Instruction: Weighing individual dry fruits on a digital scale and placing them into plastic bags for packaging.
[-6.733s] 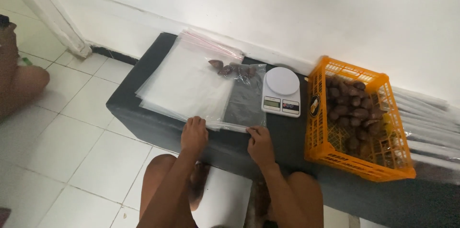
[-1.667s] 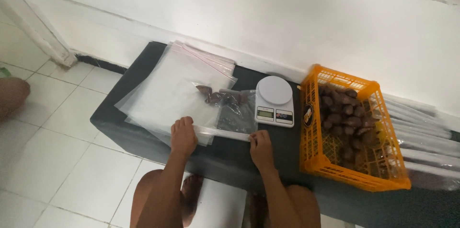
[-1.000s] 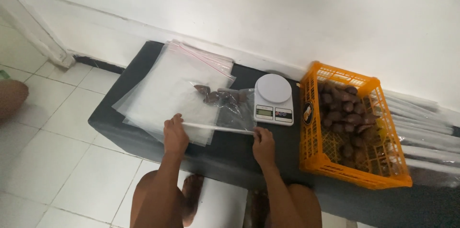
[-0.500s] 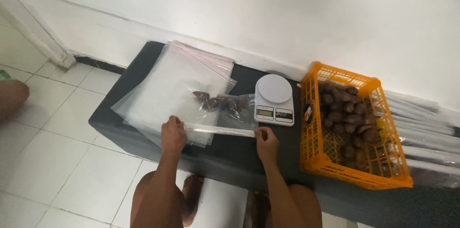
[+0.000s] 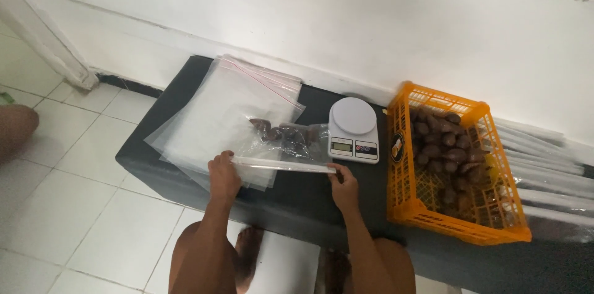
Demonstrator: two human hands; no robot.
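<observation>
Both grips pinch the near edge of one clear plastic zip bag: the left hand closes on its left corner, the right hand on its right, the strip stretched taut between them. Dark brown oval fruits bunch inside, beyond the grips. Left of the bag lies a flat stack of glossy bags on the black worktop. Beyond the right hand sits a white round-topped scale, then an orange lattice crate
</observation>
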